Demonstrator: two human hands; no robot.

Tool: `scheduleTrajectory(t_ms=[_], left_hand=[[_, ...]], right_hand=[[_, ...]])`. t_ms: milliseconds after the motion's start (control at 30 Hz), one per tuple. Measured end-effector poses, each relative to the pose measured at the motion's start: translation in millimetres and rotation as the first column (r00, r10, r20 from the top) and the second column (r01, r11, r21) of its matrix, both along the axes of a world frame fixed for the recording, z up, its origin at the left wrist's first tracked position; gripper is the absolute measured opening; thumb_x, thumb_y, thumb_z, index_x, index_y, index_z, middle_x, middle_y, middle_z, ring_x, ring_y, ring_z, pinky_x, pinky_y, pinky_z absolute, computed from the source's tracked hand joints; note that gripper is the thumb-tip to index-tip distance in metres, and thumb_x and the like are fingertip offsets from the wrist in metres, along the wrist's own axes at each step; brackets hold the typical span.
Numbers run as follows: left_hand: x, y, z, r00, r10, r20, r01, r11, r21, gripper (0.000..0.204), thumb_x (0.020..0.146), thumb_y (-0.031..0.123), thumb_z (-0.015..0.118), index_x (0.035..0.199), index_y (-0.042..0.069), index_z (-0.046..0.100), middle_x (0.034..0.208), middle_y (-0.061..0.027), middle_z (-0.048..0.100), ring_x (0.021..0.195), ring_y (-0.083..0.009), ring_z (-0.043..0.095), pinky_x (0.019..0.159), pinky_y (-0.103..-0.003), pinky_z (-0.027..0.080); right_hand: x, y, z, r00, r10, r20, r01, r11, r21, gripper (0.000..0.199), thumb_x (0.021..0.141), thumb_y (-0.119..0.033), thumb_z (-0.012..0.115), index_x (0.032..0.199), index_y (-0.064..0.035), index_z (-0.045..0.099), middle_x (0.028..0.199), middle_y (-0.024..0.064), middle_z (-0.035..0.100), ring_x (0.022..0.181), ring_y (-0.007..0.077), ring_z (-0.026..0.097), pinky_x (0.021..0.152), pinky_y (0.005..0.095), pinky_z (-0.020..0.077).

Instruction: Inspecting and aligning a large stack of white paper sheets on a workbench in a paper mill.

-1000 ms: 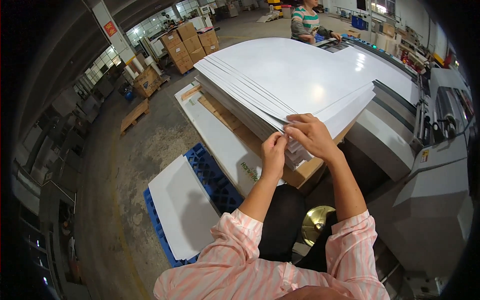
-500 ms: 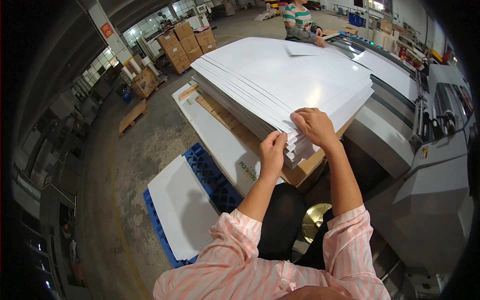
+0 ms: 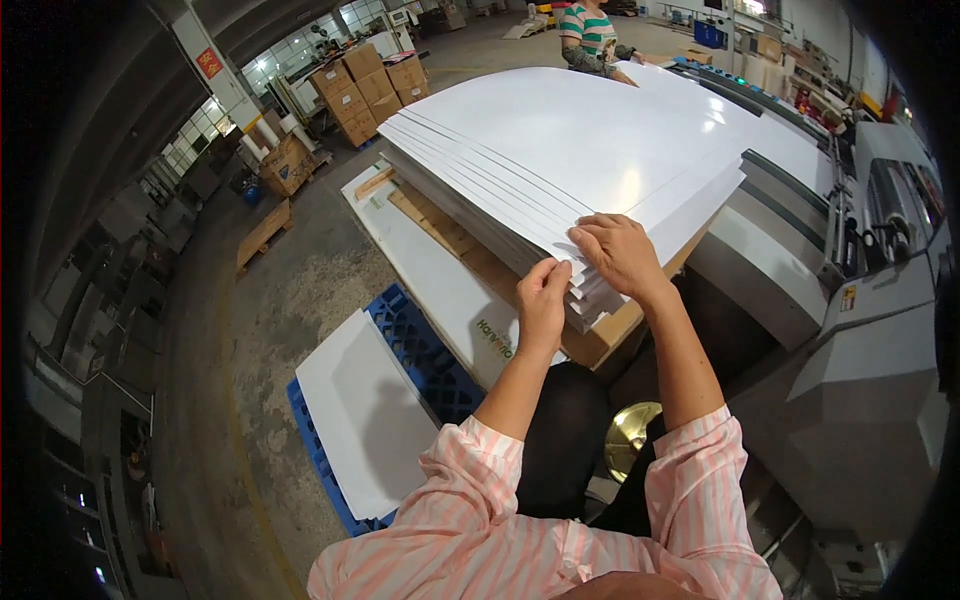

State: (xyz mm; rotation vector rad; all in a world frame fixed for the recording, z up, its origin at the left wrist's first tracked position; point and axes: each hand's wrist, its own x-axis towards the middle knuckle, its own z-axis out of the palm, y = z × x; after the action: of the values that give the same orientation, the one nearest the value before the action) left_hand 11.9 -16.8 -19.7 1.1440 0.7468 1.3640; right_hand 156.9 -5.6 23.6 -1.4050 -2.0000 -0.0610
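A tall stack of large glossy white sheets (image 3: pixel 520 140) lies in front of me, its left edges fanned out in steps. At its near corner my left hand (image 3: pixel 543 300) is closed, thumb and fingers pinching the sheet edges. My right hand (image 3: pixel 622 255) lies just right of it, fingers curled and pressed onto the top sheets by the same corner; its fingertips are partly hidden. The sheets' lower layers show uneven edges beneath both hands.
A grey machine (image 3: pixel 780 260) stands close on the right. Left of the stack, a blue plastic pallet (image 3: pixel 405 325) carries more white sheets (image 3: pixel 360 420). Across the stack stands a co-worker (image 3: pixel 590 45). Cardboard boxes (image 3: pixel 370 85) and a wooden pallet (image 3: pixel 265 235) are further left.
At the far side, the top sheet now reaches right across toward the machine, and the co-worker's hands have shifted left. My right hand has moved slightly left; my left hand barely moved.
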Motion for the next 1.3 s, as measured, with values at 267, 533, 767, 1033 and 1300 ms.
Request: scheduleTrajectory(t_ms=[267,533,767,1033,1300], left_hand=[[8,2,-4,1.0,-0.004,0.026,0.004,1.0,0.014,0.012,0.087,0.011,0.054,0.078,0.004,0.058,0.072,0.0033,0.051,0.067,-0.0051,0.046,0.062,-0.02,0.039],[-1,1,-6,0.999,0.027,0.025,-0.027,1.0,0.005,0.013,0.086,0.011,0.054,0.077,0.003,0.058,0.072,0.0038,0.051,0.067,-0.0041,0.045,0.061,-0.021,0.038],[1,3,-3,0.992,0.096,-0.082,-0.09,0.993,0.077,0.013,0.084,0.012,0.055,0.075,0.005,0.059,0.066,0.0057,0.047,0.059,-0.0041,0.039,0.053,-0.021,0.031],[-7,28,-21,0.946,0.234,-0.225,-0.192,0.962,0.194,0.019,0.087,0.016,0.05,0.078,0.001,0.058,0.069,0.0014,0.049,0.063,-0.0107,0.044,0.056,-0.026,0.04],[6,15,-11,0.989,0.128,-0.078,-0.12,0.988,0.1,0.023,0.086,0.018,0.05,0.092,-0.004,0.056,0.083,-0.006,0.054,0.074,-0.0149,0.05,0.066,-0.028,0.041]], right_hand=[[8,-6,1,0.993,-0.115,0.008,0.114,0.987,0.117,0.037,0.09,-0.037,0.039,0.102,-0.0129,0.064,0.11,0.0071,0.06,0.106,0.0247,0.051,0.092,0.0392,0.034],[0,-7,7,0.993,-0.091,-0.08,0.096,0.994,0.056,0.043,0.09,-0.042,0.04,0.104,-0.0082,0.063,0.113,0.008,0.059,0.11,0.0239,0.05,0.095,0.0425,0.0307],[7,-14,3,0.99,-0.123,-0.067,0.123,0.992,-0.006,0.043,0.089,-0.04,0.043,0.102,-0.0041,0.063,0.11,0.0127,0.059,0.109,0.0261,0.05,0.096,0.04,0.0314],[11,-74,48,0.951,0.092,-0.294,0.006,0.948,0.319,0.032,0.082,-0.029,0.059,0.101,-0.0032,0.061,0.099,0.0148,0.061,0.095,0.0303,0.055,0.084,0.0389,0.041],[34,-156,-35,0.89,-0.223,-0.397,0.146,0.966,-0.215,0.043,0.084,-0.041,0.052,0.099,-0.001,0.061,0.094,0.0187,0.061,0.089,0.0356,0.056,0.077,0.0416,0.0443]])
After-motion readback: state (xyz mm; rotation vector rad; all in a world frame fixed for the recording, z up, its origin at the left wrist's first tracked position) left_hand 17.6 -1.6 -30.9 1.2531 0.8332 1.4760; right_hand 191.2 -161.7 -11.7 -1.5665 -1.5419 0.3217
